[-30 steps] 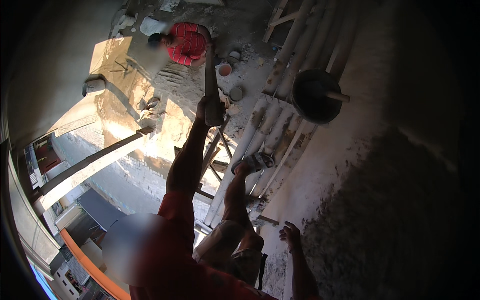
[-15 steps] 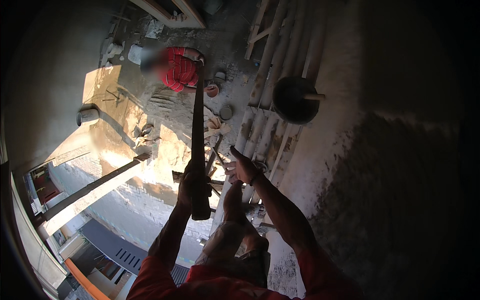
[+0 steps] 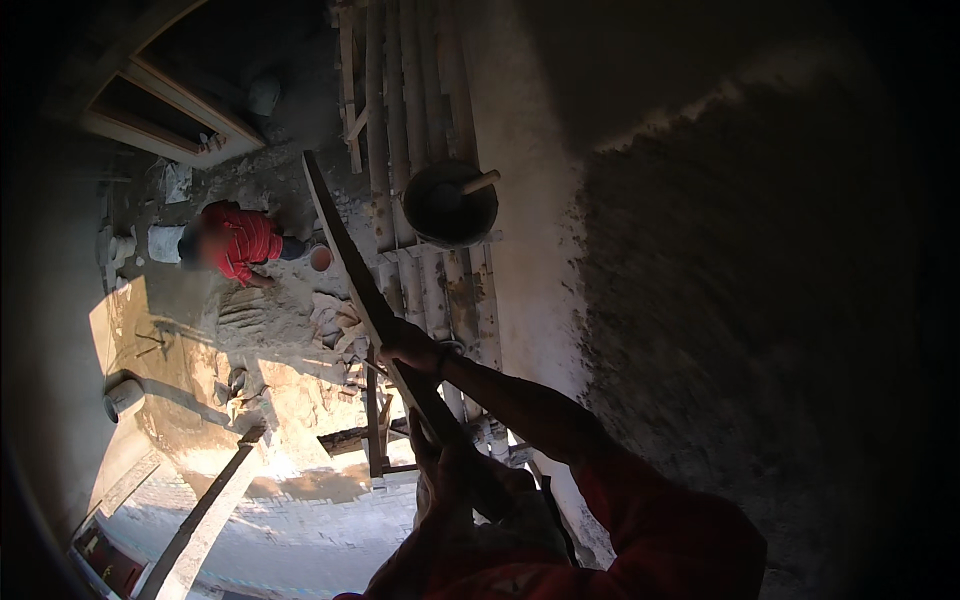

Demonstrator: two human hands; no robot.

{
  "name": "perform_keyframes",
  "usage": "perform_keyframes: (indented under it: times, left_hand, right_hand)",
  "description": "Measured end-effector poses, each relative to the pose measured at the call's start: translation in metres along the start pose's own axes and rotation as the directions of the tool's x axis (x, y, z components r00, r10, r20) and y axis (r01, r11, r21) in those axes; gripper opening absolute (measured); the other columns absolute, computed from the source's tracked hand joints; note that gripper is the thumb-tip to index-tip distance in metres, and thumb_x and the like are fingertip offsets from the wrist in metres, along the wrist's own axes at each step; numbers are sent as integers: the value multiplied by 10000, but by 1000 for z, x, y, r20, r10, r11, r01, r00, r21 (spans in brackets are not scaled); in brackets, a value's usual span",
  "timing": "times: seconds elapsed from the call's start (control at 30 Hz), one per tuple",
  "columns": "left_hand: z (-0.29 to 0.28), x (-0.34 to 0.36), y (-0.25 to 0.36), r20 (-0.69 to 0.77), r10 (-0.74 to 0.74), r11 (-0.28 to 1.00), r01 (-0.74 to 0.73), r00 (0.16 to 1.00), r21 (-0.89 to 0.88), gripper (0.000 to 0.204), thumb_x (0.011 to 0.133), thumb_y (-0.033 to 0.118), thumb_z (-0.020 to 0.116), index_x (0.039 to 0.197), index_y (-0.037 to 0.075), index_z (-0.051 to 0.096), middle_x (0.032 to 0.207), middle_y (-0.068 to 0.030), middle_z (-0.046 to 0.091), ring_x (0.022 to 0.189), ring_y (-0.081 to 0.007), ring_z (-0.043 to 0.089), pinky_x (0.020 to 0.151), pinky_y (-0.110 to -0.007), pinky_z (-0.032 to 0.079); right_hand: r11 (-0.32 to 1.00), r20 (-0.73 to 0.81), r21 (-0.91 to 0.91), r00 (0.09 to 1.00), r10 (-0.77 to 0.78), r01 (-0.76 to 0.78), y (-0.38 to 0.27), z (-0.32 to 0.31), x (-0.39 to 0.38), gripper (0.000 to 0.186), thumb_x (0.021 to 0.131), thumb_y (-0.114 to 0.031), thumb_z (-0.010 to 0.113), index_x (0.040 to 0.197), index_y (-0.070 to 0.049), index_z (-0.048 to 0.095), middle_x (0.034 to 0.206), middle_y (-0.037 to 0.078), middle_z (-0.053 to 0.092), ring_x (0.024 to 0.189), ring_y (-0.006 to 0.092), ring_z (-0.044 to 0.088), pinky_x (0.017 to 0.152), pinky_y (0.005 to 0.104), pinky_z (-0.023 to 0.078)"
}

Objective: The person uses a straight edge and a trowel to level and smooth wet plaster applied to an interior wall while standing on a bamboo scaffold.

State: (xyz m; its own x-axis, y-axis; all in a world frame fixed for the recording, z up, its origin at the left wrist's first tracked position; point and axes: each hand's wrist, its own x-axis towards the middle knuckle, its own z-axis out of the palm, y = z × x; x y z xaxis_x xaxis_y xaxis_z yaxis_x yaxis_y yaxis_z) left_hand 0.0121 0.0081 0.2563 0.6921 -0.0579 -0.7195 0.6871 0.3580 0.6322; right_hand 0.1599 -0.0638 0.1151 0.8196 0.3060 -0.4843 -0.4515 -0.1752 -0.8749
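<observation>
Board (image 3: 368, 295) slanting away from your body, your right hand (image 3: 412, 347) wrapped round its middle, your left hand (image 3: 448, 472) holding it lower down, bucket (image 3: 448, 222) (stick (image 3: 481, 182) across its rim) right of the board's far end.

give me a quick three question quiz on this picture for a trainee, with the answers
1. True or false: the right hand holds the long board farther out than the left hand.
2. What juts over the rim of the dark tub: a) a rope, b) a pale stick, c) a hose?
3. Fill in the colour: the striped shirt in view is mostly ____.

Key: 1. True; 2. b; 3. red
</observation>
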Motion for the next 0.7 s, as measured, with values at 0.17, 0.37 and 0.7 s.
perform_keyframes:
  times: [0.17,0.37,0.7]
  left_hand:
    - [-28,39,-66,236,86,970,-135,968,201,722,835,356,477,1361,83,65,1308,-151,283,1131,-233,376,927,-390,333]
    - [3,200,35,306,2,997,22,952,-73,655,872,515,324,1370,151,102,1283,-164,359,1066,-356,462,885,-476,396]
    - [104,251,86,854,205,814,402,478,-420,569,826,563,391,1134,93,476,981,-154,555,848,-338,555,734,-465,468]
  right_hand:
    - [990,-20,-71,992,-121,120,-33,-57,-49,712,561,-164,642,1201,5,379,1076,176,484,1002,249,477,875,352,375]
    - [979,-74,55,978,-193,197,-20,-102,-160,782,584,-174,656,1268,-10,313,1130,190,472,1008,244,489,866,344,398]
    - [976,47,208,997,62,-71,15,-69,-314,689,650,-258,660,1224,-13,369,1046,176,521,966,263,520,842,373,410]
